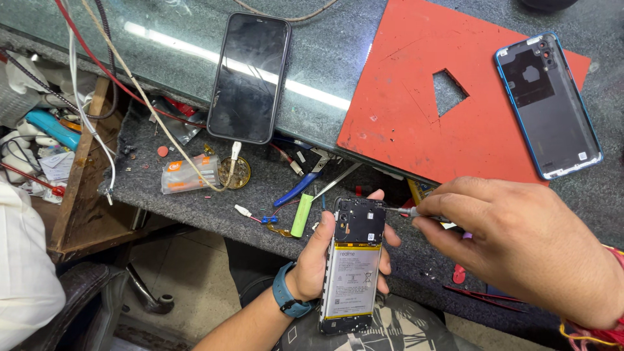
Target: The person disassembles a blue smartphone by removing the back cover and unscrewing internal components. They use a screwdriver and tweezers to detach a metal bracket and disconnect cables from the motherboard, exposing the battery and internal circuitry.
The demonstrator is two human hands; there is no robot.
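Opened phone (352, 266), back cover off, sits over the lap just below the desk (195, 195) edge, clasped in the left hand (318, 257). Right hand (513, 244) pinches a screwdriver (406, 211) at the phone's upper right corner. Step: working a frame screw; next needs steady tip seating.

Back cover (551, 104) on mat (403, 110), right of dark phone (249, 77)

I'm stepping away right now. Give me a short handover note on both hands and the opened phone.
Left hand: grips the opened phone, back up, battery exposed.
Right hand: fingers pinch a small screwdriver, tip at the phone's upper right edge.
Done: blue back cover is off, lying partly on the red mat.
Left: black upper plate is in place on the phone; whether its screws are out cannot be told.
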